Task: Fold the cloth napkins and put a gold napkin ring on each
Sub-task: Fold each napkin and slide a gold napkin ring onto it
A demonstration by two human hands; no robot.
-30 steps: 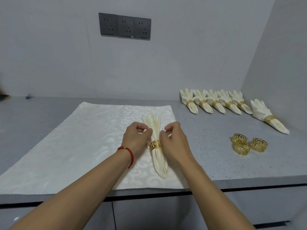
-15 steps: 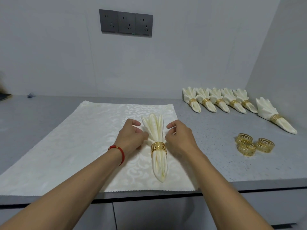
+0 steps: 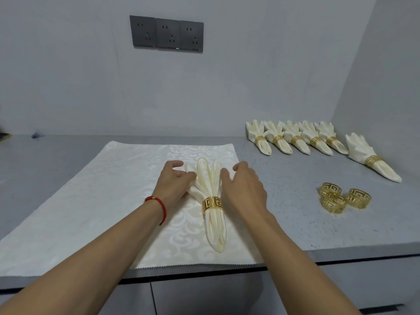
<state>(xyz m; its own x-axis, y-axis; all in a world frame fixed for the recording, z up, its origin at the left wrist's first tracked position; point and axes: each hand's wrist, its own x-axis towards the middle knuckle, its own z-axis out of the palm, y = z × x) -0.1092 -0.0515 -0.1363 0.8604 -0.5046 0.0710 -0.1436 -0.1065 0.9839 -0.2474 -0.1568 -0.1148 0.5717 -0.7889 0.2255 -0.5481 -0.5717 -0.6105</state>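
- Fingertips (image 3: 223, 172) of the right hand (image 3: 244, 189) blurred, so contact with cloth hard to judge; fingers spread and relaxed, hovering just right of the fanned folds, pinching nothing visible.
- Left hand (image 3: 172, 183) with thumb and fingers curled on the left fold of the napkin (image 3: 210, 185), pinching it outward; fingertips partly hidden behind the cloth.
- Red bracelet (image 3: 159, 204) on the left wrist.
- Napkin lying between both hands on a white patterned cloth (image 3: 91, 189) near the front edge of the table (image 3: 295, 223), pointed end toward the front edge, fanned end toward the back.
- Gold napkin ring (image 3: 213, 204) around the napkin's waist, just in front of both hands, apart from the fingers.
- Patterned cloth cut off at the left border; front hem overhanging nothing, flat along the front edge.
- Row of five finished napkins (image 3: 295, 138) with rings near the back right corner, overlapping so their edges hard to separate; a sixth ringed napkin (image 3: 372, 160) beside them, nearer the right edge.
- Loose gold rings (image 3: 343, 197) clustered toward the right edge, touching each other; count looks like three.
- Wall sockets (image 3: 167, 34) above the back edge.
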